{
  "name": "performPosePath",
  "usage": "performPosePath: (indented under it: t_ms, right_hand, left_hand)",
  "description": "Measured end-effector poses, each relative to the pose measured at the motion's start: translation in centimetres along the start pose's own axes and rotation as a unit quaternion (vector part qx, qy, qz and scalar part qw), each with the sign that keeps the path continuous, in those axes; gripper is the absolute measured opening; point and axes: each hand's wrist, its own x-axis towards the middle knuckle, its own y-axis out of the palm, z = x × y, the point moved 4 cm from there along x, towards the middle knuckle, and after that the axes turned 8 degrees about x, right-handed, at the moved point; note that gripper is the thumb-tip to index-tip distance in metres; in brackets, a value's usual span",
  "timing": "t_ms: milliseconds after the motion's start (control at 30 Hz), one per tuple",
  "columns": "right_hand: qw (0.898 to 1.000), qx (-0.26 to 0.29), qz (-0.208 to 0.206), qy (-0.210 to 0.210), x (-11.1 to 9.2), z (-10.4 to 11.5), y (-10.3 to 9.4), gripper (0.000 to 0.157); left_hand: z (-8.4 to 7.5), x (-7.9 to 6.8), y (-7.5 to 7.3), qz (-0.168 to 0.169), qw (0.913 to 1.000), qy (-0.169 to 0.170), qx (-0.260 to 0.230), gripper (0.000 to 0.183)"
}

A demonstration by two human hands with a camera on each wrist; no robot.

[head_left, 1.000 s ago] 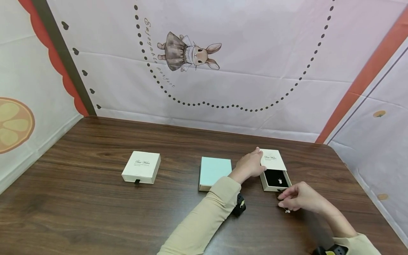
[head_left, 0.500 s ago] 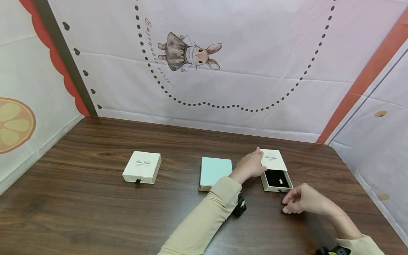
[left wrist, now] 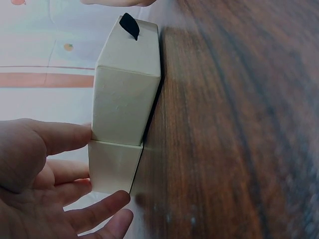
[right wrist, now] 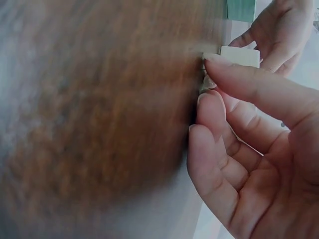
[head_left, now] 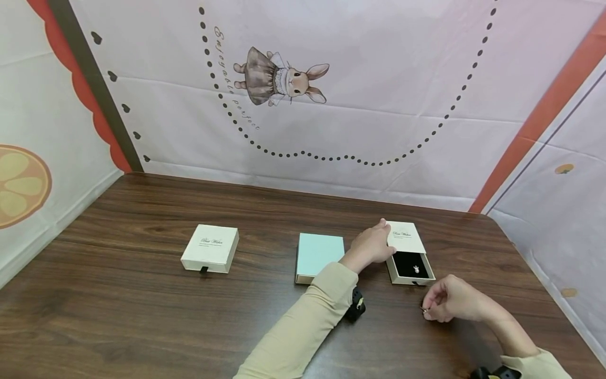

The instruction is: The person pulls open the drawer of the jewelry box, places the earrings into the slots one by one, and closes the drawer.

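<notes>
At the right of the table stands a small cream jewelry box [head_left: 402, 237], its drawer pulled partway out toward me. On the drawer's black lining [head_left: 407, 260] sits one small pale earring [head_left: 416, 269]. My left hand [head_left: 371, 245] holds the box's sleeve, thumb at its front edge and fingers toward the back; the left wrist view shows the fingers along the sleeve [left wrist: 114, 164]. Just in front of the drawer, close over the table, my right hand [head_left: 452, 300] pinches a tiny shiny earring [right wrist: 208, 81] between thumb and index finger, mostly hidden by the fingertips.
A mint-green box [head_left: 319, 252] lies left of the open one, beside my left wrist. Farther left is a closed cream box [head_left: 210, 247] with a black pull tab. Printed cloth [head_left: 379, 95] hangs behind the wooden table [head_left: 142, 316].
My right hand has drawn slightly right and toward me, away from the drawer. The earring that hung below its fingertips now lies mostly hidden between them. The left hand stays put.
</notes>
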Motion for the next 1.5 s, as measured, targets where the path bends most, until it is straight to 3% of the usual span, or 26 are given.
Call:
performPosePath:
  t_ms: [500,600,800,933,1267,1500]
  right_hand:
    - [0.998,-0.024,-0.040,-0.029,0.2,0.7,-0.2,0.009]
    - [0.998,-0.006,-0.030,-0.048,0.3,0.9,-0.3,0.007]
    - [0.994,0.031,0.020,-0.101,0.2,0.9,-0.4,0.017]
    - [0.994,0.032,0.028,-0.105,0.2,0.9,-0.5,0.018]
    - [0.995,0.029,0.012,-0.093,0.1,1.2,-1.0,0.023]
    - [0.994,0.008,-0.046,-0.100,0.4,1.9,-1.6,0.025]
  left_hand:
    - [0.1,-0.1,0.0,0.000,1.0000,-0.005,0.006,0.057]
    - [0.0,-0.1,0.0,0.001,1.0000,-0.004,0.004,0.057]
    - [0.0,-0.1,0.1,0.005,1.0000,-0.002,0.000,0.057]
    - [0.0,-0.1,0.1,0.005,1.0000,-0.003,0.000,0.057]
    - [0.0,0.0,0.0,-0.001,1.0000,-0.007,0.006,0.057]
    - [0.1,0.0,0.1,-0.001,0.9999,-0.011,0.004,0.057]
